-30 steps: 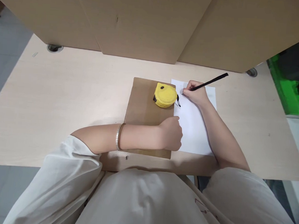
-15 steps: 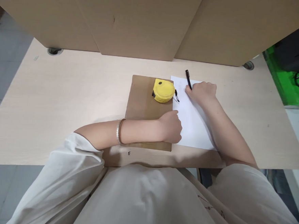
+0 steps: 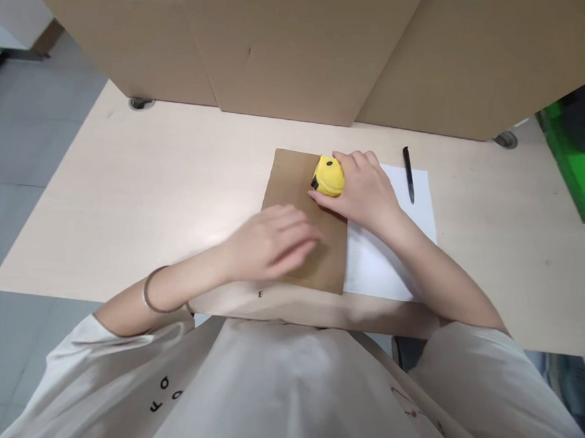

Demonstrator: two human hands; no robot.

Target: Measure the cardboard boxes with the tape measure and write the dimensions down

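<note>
the yellow tape measure (image 3: 328, 175) sat on the far right corner of the brown cardboard sheet (image 3: 292, 192), which lay on the surface (image 3: 149, 182) with its long axis running from the person toward the back panel. the right hand (image 3: 367, 192) was the nearer one. it reached in from the right and closed around the case, fingers curled over the far side and thumb pressed to the near edge, so only the left half of the case showed. the left hand (image 3: 271, 241) was spread with fingers fairly straight over the near part of the cardboard sheet, well short of the tape measure. it was blurred, and whether it pressed on the sheet or hung just above it could not be told. it held nothing. a white paper (image 3: 400, 260) lay just right of the sheet, partly under the right forearm, with a black pen (image 3: 408, 174) lying free on its far edge.
</note>
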